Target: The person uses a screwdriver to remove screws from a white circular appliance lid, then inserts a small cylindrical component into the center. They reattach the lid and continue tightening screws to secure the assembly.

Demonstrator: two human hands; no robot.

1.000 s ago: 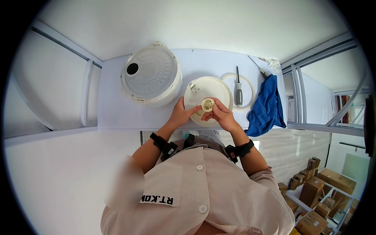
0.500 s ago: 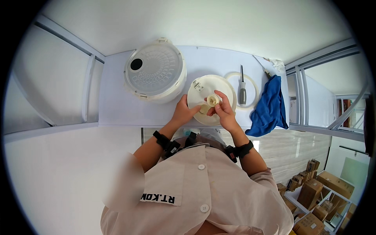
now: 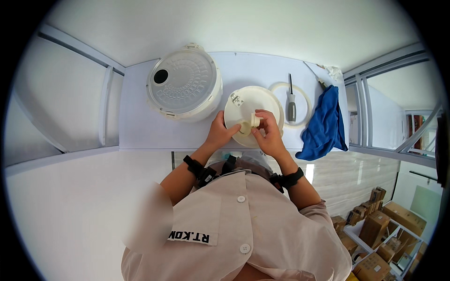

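A cream round lid-like disc (image 3: pixel 269 100) lies near the table's front edge, with a small metal bracket (image 3: pixel 237 99) at its upper left. My left hand (image 3: pixel 219 134) grips its left rim; the thumb reaches over the disc to a pale round recess (image 3: pixel 244 128). Between the thumb and fingers of my right hand (image 3: pixel 270 136) is a small cream plastic cap-like part (image 3: pixel 255 120), turned on its side just above the disc, beside that recess. Whether the part touches the disc, I cannot tell.
A large white rice-cooker-like appliance (image 3: pixel 185 84) stands back left. To the right, a grey-handled screwdriver (image 3: pixel 291 107) lies within a cream ring (image 3: pixel 308 105). A blue cloth (image 3: pixel 323 124) hangs over the front right edge, beside a second thin-shafted tool (image 3: pixel 321 84).
My right hand has tipped the cap-like part from facing up onto its side and brought it closer to the recess. The left hand keeps its grip on the disc.
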